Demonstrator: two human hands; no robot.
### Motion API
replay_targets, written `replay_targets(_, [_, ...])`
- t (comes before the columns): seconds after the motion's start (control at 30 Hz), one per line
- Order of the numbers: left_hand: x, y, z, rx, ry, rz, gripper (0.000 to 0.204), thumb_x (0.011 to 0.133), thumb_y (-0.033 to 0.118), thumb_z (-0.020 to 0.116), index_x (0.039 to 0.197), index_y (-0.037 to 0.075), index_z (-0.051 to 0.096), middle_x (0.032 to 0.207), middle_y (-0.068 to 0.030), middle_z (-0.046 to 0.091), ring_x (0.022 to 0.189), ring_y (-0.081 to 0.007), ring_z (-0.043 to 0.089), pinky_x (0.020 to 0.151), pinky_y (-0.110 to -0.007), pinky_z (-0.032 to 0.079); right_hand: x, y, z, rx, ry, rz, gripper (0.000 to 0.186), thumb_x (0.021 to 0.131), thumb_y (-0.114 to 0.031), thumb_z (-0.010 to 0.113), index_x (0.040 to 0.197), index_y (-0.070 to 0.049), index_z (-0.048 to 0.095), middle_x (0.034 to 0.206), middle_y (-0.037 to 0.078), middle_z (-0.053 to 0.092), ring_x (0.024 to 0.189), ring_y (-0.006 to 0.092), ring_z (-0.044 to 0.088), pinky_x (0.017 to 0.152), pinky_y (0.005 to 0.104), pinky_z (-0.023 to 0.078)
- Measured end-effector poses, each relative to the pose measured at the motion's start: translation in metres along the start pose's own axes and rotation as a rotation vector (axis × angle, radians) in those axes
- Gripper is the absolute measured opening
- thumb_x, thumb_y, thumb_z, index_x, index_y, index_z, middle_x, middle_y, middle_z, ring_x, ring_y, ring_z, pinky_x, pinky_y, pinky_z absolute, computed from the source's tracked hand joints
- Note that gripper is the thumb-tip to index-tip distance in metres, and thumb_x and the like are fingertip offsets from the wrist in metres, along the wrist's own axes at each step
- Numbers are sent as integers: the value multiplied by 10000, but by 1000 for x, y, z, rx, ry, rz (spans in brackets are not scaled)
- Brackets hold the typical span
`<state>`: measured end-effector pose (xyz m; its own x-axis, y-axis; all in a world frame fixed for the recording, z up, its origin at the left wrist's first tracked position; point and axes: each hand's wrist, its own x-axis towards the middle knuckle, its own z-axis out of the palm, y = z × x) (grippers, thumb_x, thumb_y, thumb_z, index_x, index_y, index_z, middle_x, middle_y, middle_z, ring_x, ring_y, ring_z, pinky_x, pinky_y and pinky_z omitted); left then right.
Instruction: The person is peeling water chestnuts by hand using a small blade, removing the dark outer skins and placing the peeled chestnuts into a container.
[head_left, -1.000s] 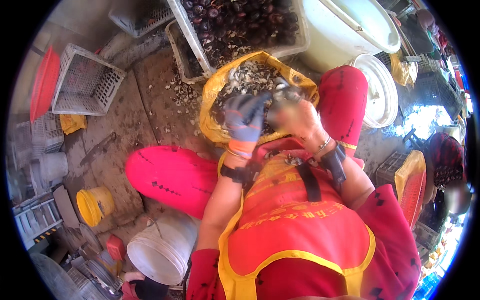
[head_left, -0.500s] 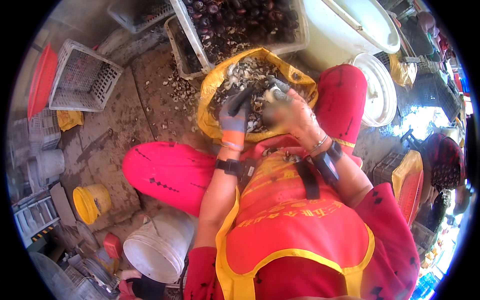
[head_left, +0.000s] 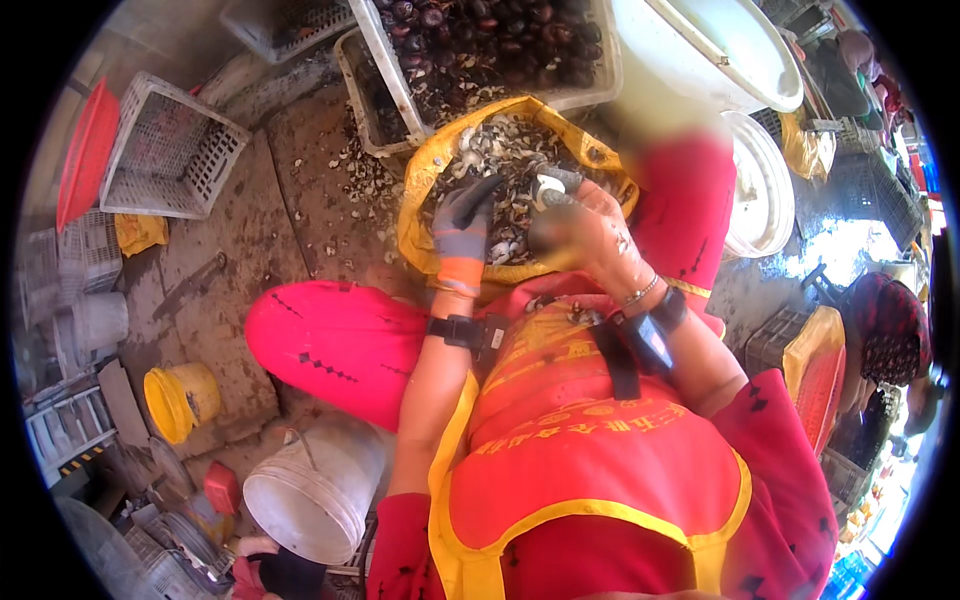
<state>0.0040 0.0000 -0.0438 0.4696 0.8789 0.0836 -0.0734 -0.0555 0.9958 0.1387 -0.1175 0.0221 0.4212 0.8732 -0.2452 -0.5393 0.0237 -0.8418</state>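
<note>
Over sack: right hand gripping pale piece; left hand, can't tell; scraps heaped; crate of bulbs seemingly undone.

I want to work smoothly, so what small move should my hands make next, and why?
I'd probably bring your gloved left hand over to the pale piece: your right hand holds it above the yellow-rimmed container, while the left is apart from it, with nothing clearly visible in its grasp.
</note>
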Motion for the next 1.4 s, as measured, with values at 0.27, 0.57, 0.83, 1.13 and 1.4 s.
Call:
replay_targets(0.27, [0,19,2,136,13,46,343,757,29,653,1041,203,730,931,-41,647,904,-240,564,846,-356,455,-8,-3,12,33,84,-112,368,843,-100,540,1189,21,554,990,41,645,724,72,560,578,203,439])
replay_targets(0.57, [-1,21,5,338,2,274,307,770,13,625,1011,173,731,905,-57,657,887,-253,578,862,-356,444,-16,-16,27,165,137,-29,282,886,-97,578,1156,-18,575,954,47,664,725,126,632,549,218,450])
replay_targets(0.83, [-5,27,5,68,-70,91,293,816,-27,580,1039,103,719,960,-61,647,861,-187,600,784,-279,470,-2,7,-14,579,65,337,162,912,-105,561,1073,-96,571,1006,84,641,831,208,635,564,254,503])
replay_targets(1.13, [-5,31,3,82,-68,62,262,829,-4,602,1049,87,712,986,-56,656,915,-190,596,826,-296,465,-3,-4,-6,70,60,153,288,905,-146,573,1175,-51,552,1007,63,632,820,136,592,568,236,457])
replay_targets(1.4, [2,-9,-7,-68,40,-81,297,836,-17,606,1094,95,702,1020,-79,668,931,-181,610,873,-278,456,-8,-5,-8,-68,11,25,338,859,-104,550,1188,-33,537,1079,74,628,969,157,616,739,302,551])
